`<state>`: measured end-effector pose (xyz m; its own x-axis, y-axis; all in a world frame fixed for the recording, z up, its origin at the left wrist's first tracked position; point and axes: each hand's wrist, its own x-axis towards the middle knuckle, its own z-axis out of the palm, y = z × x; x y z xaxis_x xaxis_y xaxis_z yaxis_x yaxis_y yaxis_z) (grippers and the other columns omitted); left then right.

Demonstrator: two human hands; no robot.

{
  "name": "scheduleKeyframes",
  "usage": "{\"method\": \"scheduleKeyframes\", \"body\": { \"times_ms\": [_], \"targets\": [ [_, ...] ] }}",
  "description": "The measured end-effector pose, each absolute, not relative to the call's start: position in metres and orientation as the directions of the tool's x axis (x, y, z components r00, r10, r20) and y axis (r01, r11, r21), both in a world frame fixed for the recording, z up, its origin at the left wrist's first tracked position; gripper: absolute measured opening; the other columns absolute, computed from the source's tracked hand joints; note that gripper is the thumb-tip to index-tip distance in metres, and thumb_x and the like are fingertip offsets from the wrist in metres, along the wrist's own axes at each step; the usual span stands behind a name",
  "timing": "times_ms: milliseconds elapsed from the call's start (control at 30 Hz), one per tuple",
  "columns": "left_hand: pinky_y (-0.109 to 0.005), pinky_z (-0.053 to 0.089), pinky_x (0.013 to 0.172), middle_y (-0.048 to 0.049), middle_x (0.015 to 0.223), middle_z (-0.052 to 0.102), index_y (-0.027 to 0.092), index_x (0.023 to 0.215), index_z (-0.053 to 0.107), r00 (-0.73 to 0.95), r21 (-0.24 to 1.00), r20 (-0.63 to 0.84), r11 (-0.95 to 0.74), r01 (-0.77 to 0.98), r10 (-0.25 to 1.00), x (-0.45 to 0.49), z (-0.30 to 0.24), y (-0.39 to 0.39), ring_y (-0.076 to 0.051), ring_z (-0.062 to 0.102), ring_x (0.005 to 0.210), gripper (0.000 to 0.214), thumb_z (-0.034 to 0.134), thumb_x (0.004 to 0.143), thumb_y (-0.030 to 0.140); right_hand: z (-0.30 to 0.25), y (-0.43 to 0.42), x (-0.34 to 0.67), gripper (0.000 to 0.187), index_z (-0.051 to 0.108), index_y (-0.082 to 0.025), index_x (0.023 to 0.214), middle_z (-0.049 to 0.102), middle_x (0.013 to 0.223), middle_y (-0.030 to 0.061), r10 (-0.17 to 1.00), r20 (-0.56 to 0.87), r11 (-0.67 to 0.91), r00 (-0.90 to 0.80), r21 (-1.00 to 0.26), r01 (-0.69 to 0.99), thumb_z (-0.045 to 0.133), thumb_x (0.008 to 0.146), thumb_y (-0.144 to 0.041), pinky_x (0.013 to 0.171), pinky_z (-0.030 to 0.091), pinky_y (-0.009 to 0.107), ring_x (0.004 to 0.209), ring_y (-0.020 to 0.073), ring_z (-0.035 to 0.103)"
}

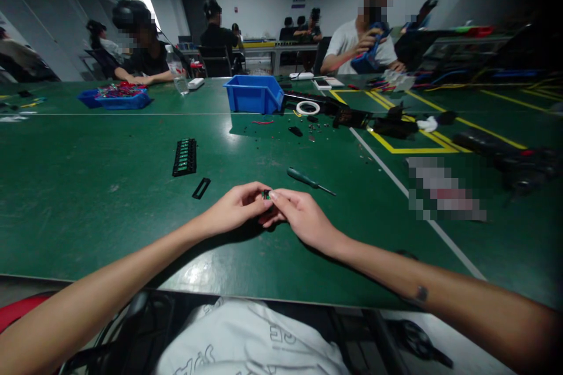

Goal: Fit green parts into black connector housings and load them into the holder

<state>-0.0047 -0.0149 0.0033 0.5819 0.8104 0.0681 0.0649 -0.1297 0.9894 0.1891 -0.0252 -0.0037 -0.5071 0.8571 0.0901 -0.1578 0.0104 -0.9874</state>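
Observation:
Both hands meet over the near middle of the green table (pixel 109 187). My left hand (pixel 240 205) and my right hand (pixel 301 214) pinch a small black-and-green part (pixel 266 194) between thumbs and fingers. Most of that part is hidden by the fingertips. Left of my hands lies a thin black rectangular frame (pixel 201 188). Beyond it sits a black strip holding a row of green pieces (pixel 184 157). A screwdriver (pixel 310 181) with a dark green handle lies just past my right hand, its tip pointing right.
A blue bin (pixel 254 95) stands farther back, with a white ring (pixel 308 108) and scattered small bits beside it. Blue trays of red pieces (pixel 122 96) and a water bottle (pixel 176 70) are at back left. A person (pixel 363 47) across the table holds a blue object.

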Motion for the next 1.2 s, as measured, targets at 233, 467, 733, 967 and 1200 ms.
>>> {"method": "scheduleKeyframes", "body": {
  "times_ms": [233,467,733,967,1200],
  "targets": [
    [-0.026,0.046,0.072,-0.0038,0.087,0.063,0.011,0.103,0.066,0.707,0.973,0.018,-0.174,0.150,0.707,-0.013,0.020,-0.010,-0.013,0.058,0.076,0.030,0.065,0.095,0.040,-0.001,-0.031,0.189,0.035,0.069,-0.015,0.096,0.075,0.083,0.0046,0.832,0.096,0.039,-0.547,-0.993,-0.115,0.060,0.099,-0.049,0.069,0.063,0.028,0.071,0.0161,0.074],
    [-0.026,0.050,0.066,-0.0046,0.086,0.064,0.012,0.099,0.060,0.803,0.991,-0.091,-0.022,0.129,0.589,-0.014,0.026,-0.015,-0.013,0.059,0.069,0.029,0.058,0.100,0.041,0.002,-0.035,0.188,0.034,0.067,-0.016,0.096,0.076,0.081,0.0045,0.807,0.092,0.042,-0.583,-0.994,-0.099,0.057,0.101,-0.048,0.070,0.063,0.029,0.073,0.0176,0.076],
    [-0.027,0.052,0.069,-0.0050,0.086,0.063,0.012,0.103,0.062,0.791,0.997,-0.048,-0.019,0.075,0.610,-0.014,0.021,-0.019,-0.013,0.062,0.070,0.029,0.054,0.102,0.039,0.005,-0.038,0.187,0.036,0.066,-0.017,0.097,0.077,0.082,0.0053,0.815,0.063,-0.005,-0.577,-0.993,-0.116,0.060,0.098,-0.053,0.072,0.064,0.032,0.074,0.0198,0.077],
    [-0.028,0.052,0.070,-0.0057,0.087,0.064,0.012,0.100,0.062,0.818,0.997,-0.060,-0.001,0.074,0.573,-0.015,0.021,-0.017,-0.013,0.062,0.070,0.027,0.057,0.101,0.039,0.000,-0.041,0.186,0.035,0.064,-0.017,0.099,0.075,0.080,0.0049,0.821,0.093,0.051,-0.564,-0.995,-0.089,0.057,0.100,-0.051,0.070,0.064,0.032,0.073,0.0200,0.077],
    [-0.028,0.052,0.070,-0.0060,0.087,0.065,0.013,0.101,0.062,0.823,0.997,-0.060,-0.008,0.078,0.565,-0.013,0.024,-0.017,-0.013,0.062,0.071,0.026,0.056,0.102,0.039,-0.002,-0.041,0.187,0.036,0.063,-0.018,0.099,0.075,0.078,0.0045,0.834,0.115,0.118,-0.540,-0.993,-0.029,0.054,0.101,-0.053,0.067,0.063,0.032,0.072,0.0208,0.077]
  ]
}}
